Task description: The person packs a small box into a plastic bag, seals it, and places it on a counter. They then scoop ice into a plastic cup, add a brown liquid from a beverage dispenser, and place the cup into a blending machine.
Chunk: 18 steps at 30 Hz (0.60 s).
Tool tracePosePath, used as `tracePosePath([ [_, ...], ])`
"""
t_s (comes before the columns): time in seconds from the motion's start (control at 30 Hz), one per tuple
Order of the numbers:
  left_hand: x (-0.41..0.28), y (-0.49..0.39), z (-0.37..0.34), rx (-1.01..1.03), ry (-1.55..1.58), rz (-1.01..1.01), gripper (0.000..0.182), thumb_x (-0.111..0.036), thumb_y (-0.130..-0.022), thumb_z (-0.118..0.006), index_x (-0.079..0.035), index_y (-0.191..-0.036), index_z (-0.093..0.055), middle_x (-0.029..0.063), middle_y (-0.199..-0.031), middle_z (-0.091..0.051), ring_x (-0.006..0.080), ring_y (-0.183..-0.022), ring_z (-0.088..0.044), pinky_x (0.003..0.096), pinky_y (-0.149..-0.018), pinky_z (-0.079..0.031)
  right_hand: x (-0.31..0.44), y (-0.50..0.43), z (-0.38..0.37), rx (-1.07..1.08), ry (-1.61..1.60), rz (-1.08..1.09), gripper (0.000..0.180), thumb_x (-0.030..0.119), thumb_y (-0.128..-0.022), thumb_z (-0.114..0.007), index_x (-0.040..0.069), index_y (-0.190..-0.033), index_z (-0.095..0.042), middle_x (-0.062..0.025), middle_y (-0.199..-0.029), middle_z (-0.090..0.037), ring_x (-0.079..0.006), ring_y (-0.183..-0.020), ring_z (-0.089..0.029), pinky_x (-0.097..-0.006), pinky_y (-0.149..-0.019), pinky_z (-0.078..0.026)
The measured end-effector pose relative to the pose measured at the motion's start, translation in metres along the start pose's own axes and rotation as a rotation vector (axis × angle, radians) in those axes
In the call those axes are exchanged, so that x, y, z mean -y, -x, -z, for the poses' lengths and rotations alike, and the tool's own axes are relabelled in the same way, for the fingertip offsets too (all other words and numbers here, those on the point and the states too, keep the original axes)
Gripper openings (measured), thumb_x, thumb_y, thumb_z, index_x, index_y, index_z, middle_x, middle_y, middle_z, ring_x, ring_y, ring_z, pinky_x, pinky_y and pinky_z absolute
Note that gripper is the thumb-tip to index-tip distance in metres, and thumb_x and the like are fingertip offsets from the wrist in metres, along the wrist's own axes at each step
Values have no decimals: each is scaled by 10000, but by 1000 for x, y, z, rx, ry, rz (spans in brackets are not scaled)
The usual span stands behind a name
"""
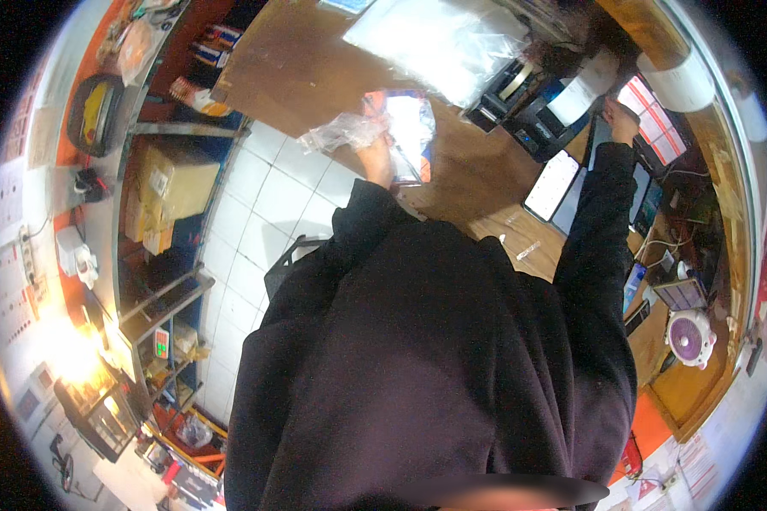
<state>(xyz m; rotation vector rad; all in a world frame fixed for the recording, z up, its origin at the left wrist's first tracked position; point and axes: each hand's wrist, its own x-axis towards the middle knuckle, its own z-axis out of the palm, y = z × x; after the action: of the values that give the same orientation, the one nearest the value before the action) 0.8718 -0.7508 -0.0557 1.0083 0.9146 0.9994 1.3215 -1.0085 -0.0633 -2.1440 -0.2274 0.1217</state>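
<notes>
My left hand (376,158) grips the left side of a flat orange, blue and white package (412,131). A crumpled sheet of clear plastic (339,133) spreads from this hand past the table's edge. My right hand (622,122) is stretched far out to the right, beside a lit screen (653,121) showing red lines. Its fingers are at a dark object there; whether they hold it is not clear. A smartphone (551,185) with a lit white display lies to the left of my right forearm.
Clear plastic bags (434,45) are piled on the wooden table (294,57). Right of them stand a tape dispenser (502,89) and a black printer (537,131) with white paper. A small purple fan (690,340) is at far right. Shelves with cardboard boxes (176,179) line the left, beyond the tiled floor (255,191).
</notes>
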Motion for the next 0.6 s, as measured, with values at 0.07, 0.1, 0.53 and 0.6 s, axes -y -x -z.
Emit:
tracePosePath([
  [0.07, 9, -3, 5, 39, -22, 16, 142, -155, -886, -523, -36, -933, -584, -3, -772, -565, 30, -567, -417, 170, -476, -297, 25, 18, 16, -72, 88, -19, 163, 147, -781, -604, 22, -876, -646, -38, -671, -594, -128, -525, -522, -247, -477, -425],
  [0.1, 9, -3, 3, 59, -36, 30, 140, -152, -883, -526, -35, -926, -590, -3, -774, -566, 30, -561, -414, 171, -473, -295, 25, 22, 28, -122, 285, 45, 168, 170, -795, -593, 26, -866, -642, -25, -650, -581, -123, -506, -508, -241, -466, -412],
  [0.53, 17, 4, -10, -11, -136, -143, 193, 24, -736, -559, 31, -929, -574, 69, -891, -579, 153, -787, -534, 292, -682, -448, 135, 320, -202, 744, -781, -162, 129, -54, -794, -518, -23, -893, -595, -83, -804, -620, -148, -716, -620, -259, -614, -510],
  [0.6, 18, 1, -7, 14, -140, -192, 159, 17, -739, -560, 33, -895, -584, 62, -845, -585, 155, -760, -537, 299, -666, -450, 143, 330, -196, 646, -541, -39, 109, -34, -784, -536, -24, -850, -622, -83, -753, -639, -149, -691, -627, -256, -610, -504],
])
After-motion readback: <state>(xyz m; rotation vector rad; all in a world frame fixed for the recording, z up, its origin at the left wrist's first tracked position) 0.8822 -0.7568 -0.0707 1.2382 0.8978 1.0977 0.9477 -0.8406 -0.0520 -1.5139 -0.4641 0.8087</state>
